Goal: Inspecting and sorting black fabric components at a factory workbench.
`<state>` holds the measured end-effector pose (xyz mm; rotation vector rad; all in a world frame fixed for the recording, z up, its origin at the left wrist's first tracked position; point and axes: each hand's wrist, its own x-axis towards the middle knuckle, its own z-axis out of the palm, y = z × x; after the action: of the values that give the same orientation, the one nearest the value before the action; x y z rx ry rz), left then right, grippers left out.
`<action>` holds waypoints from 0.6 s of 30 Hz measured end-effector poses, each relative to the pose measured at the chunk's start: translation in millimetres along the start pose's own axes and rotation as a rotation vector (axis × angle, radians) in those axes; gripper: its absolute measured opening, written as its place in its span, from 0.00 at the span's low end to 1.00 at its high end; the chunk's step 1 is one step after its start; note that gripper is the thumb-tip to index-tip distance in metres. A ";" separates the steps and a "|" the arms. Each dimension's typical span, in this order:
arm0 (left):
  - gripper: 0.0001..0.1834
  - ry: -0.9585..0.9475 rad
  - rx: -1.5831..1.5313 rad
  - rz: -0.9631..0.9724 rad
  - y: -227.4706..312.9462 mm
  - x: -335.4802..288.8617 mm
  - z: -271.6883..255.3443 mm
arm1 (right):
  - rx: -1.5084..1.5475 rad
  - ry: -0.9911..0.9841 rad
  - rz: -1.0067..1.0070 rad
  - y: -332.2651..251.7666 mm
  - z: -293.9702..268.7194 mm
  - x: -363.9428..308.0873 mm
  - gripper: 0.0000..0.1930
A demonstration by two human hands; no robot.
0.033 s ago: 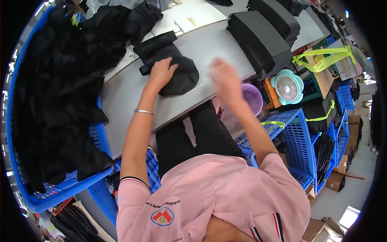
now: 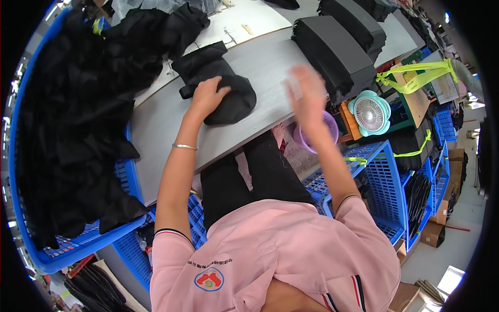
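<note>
A black fabric piece (image 2: 228,106) with a rounded end and a flap lies on the grey table (image 2: 267,57). My left hand (image 2: 208,96) rests on its left part, thumb spread away from the fingers over the cloth. The fingertips bend down onto the fabric and are partly hidden. Further right, over the table's front edge, my right hand (image 2: 307,96) is raised and smeared by motion, so its fingers cannot be read. Nearest to it stands a thick stack of black sheets (image 2: 335,54) with a grey top.
A blue crate (image 2: 49,262) heaped with black fabric (image 2: 78,130) stands at the left. On the right are a purple basket (image 2: 326,132), a turquoise fan (image 2: 370,113), a yellow-green strap (image 2: 416,78) and another blue crate (image 2: 384,177). A second black stack (image 2: 356,23) sits behind.
My right hand has moved to the right, toward the stack, and more of the purple basket shows. My left hand and the black fabric piece have hardly moved.
</note>
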<state>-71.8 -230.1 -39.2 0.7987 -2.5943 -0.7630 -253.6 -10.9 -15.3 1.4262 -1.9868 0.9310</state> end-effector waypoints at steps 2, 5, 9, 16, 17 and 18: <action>0.32 0.045 -0.025 0.019 8.7 -15.6 -7.1 | -0.293 0.127 0.038 60.4 -24.8 33.5 0.26; 0.37 0.283 -0.029 0.143 32.2 -44.1 -12.7 | -0.405 -0.083 0.266 122.1 -49.3 62.8 0.26; 0.35 0.395 -0.303 0.074 70.2 -81.2 -17.9 | -0.020 -0.311 0.411 159.1 -69.2 84.7 0.19; 0.24 0.047 -1.251 -0.080 112.4 -123.3 27.8 | -0.389 -0.019 -0.165 83.5 -68.5 61.7 0.04; 0.28 -0.042 -1.355 -0.146 114.2 -129.4 38.8 | -0.437 -0.090 -0.230 58.6 -68.6 42.5 0.04; 0.33 -0.131 -1.464 -0.193 115.5 -134.3 49.9 | -0.492 -0.163 -0.277 32.4 -69.2 20.5 0.05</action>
<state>-36.2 -49.7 -32.0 0.4495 -1.3140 -2.2968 -289.6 37.5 36.0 1.4631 -1.8888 0.1888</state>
